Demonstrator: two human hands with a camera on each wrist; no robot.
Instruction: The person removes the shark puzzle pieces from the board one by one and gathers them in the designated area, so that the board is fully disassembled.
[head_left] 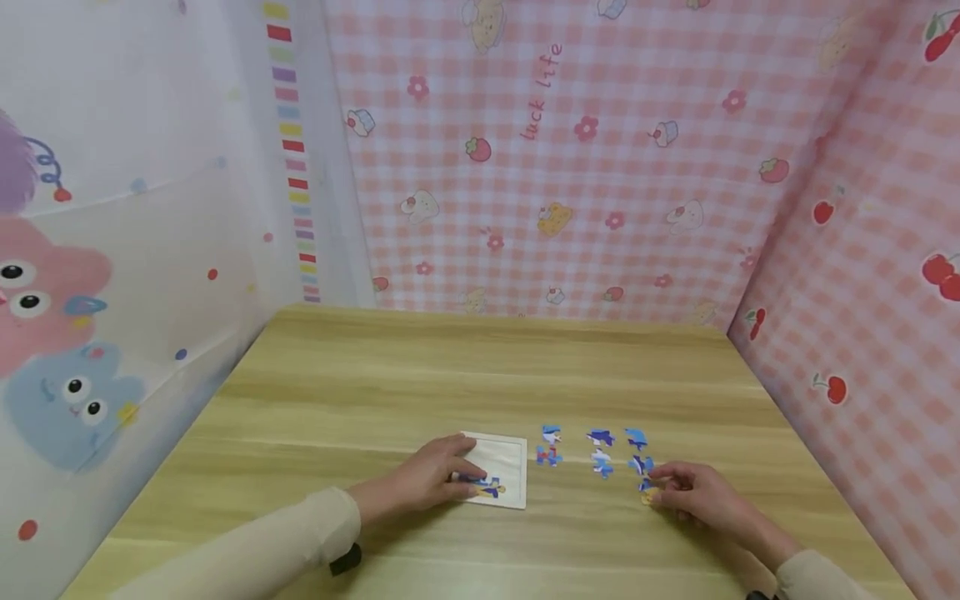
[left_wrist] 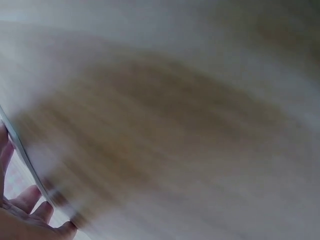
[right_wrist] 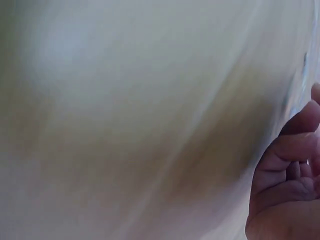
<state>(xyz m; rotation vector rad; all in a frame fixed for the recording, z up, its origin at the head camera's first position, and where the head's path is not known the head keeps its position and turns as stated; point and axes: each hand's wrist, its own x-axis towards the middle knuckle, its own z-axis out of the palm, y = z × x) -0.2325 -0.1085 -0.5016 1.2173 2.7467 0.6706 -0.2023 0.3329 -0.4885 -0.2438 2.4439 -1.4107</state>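
A white puzzle tray [head_left: 512, 467] lies flat on the table, with a few joined yellow-and-blue pieces [head_left: 491, 487] along its near edge. My left hand [head_left: 423, 477] rests across the tray's left side, fingers spread over it and partly hiding those pieces. In the left wrist view its fingertips [left_wrist: 31, 197] touch the tray's edge. On the right, my right hand [head_left: 701, 497] pinches a yellow-and-blue puzzle piece [head_left: 647, 495] between thumb and fingers, low at the table. Its curled fingers [right_wrist: 295, 150] show in the right wrist view, where the piece is hidden.
Loose jigsaw pieces stand in short columns right of the tray: a red-and-blue one [head_left: 549, 456], a dark blue one [head_left: 601, 437], a light blue one [head_left: 636, 437] and several others. The wooden table [head_left: 420, 375] meets a pink checked cloth [head_left: 555, 167] behind.
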